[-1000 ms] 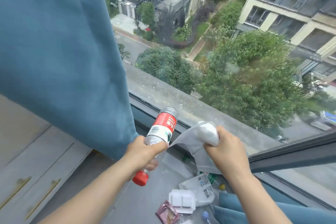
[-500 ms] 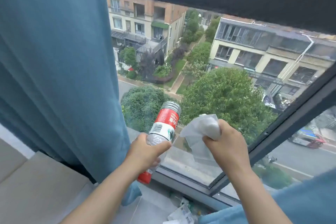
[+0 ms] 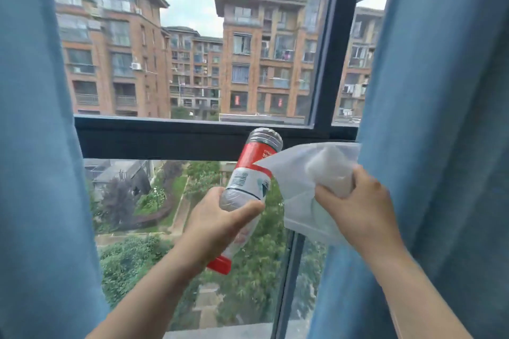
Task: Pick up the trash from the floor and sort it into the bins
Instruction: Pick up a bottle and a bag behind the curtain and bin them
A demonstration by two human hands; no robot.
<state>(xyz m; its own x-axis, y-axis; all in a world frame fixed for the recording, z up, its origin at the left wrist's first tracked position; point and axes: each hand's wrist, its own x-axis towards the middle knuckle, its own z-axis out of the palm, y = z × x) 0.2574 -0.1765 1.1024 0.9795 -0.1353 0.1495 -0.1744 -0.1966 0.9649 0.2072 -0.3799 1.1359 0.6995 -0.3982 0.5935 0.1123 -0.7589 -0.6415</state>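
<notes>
Both hands are rising toward the window frame (image 3: 165,140); left hand (image 3: 217,223) is gripping an upturned plastic bottle (image 3: 250,179), right hand (image 3: 360,209) is clutching a white bag (image 3: 308,173).

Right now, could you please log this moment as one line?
left hand: grips plastic bottle, cap down | right hand: grips white bag | facing window

1 clear plastic bottle (image 3: 249,181) with red-and-white label and red cap. 1 crumpled translucent white plastic bag (image 3: 308,173). 2 bare hands: left hand (image 3: 217,223), right hand (image 3: 360,212). 2 blue fabric curtains: left curtain (image 3: 35,146), right curtain (image 3: 440,118). 1 dark metal window frame (image 3: 165,137).
</notes>
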